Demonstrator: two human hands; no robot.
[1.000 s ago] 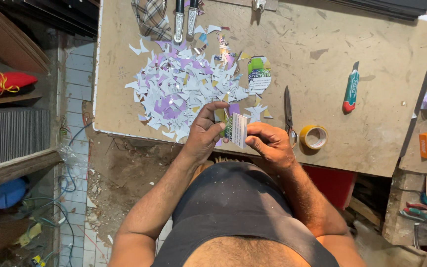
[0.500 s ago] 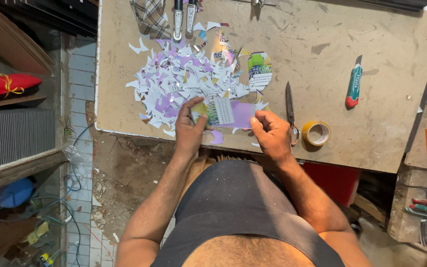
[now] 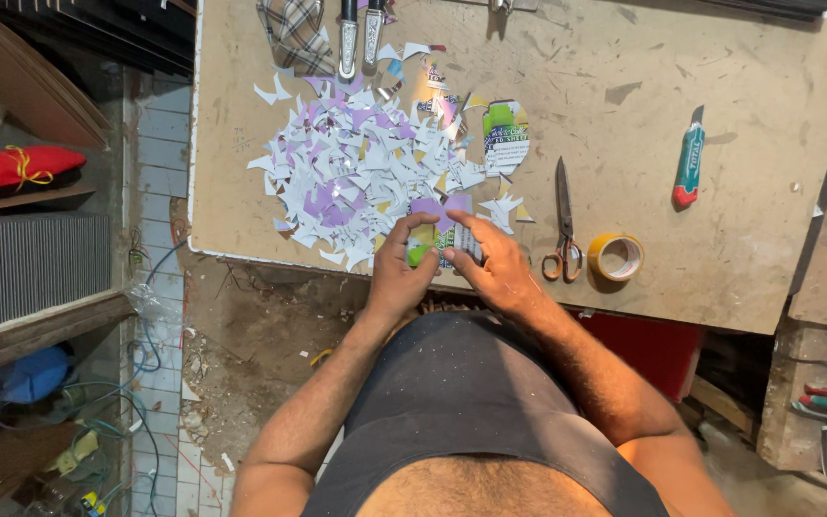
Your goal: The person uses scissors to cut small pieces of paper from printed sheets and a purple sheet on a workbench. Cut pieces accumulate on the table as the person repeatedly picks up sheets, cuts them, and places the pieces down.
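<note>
My left hand (image 3: 397, 271) and my right hand (image 3: 496, 264) meet at the near edge of a brown wooden board (image 3: 720, 258). Together they grip a small printed cardboard piece (image 3: 439, 239), purple, green and white, pinched between the fingers of both hands. Just beyond the hands lies a heap of several white and purple paper scraps (image 3: 356, 177). A green and white printed card (image 3: 506, 136) rests at the right side of the heap.
Scissors (image 3: 563, 222) with orange handles and a yellow tape roll (image 3: 615, 257) lie right of my hands. A green and red utility knife (image 3: 689, 168) sits farther right. Two dark-handled tools (image 3: 357, 38) and a checked cloth (image 3: 295, 33) lie at the far edge. Shelves stand at left.
Both hands have drawn together and slightly toward me at the board's edge, closing around the printed piece, which was spread flatter on the board half a second ago.
</note>
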